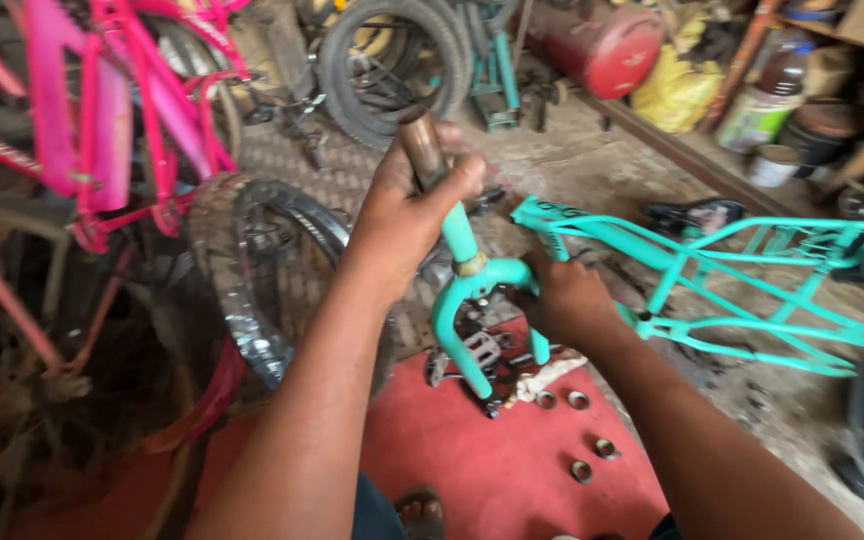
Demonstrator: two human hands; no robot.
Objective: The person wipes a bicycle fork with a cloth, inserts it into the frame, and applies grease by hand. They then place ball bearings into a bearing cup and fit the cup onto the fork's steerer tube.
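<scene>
the fork [472,300] stands upright at the middle, its legs down on the mat [472,470]. the left hand [412,200] wraps the top of the fork's tube; the right hand [567,300] grips just right of the fork's crown. right of the fork lies the frame [712,280], on its side. left of the fork stands a tyre [252,260], and further left the bicycles [102,120]. before the fork, on the mat, lie small rings [577,400]. behind the fork lies a tank [602,40].
</scene>
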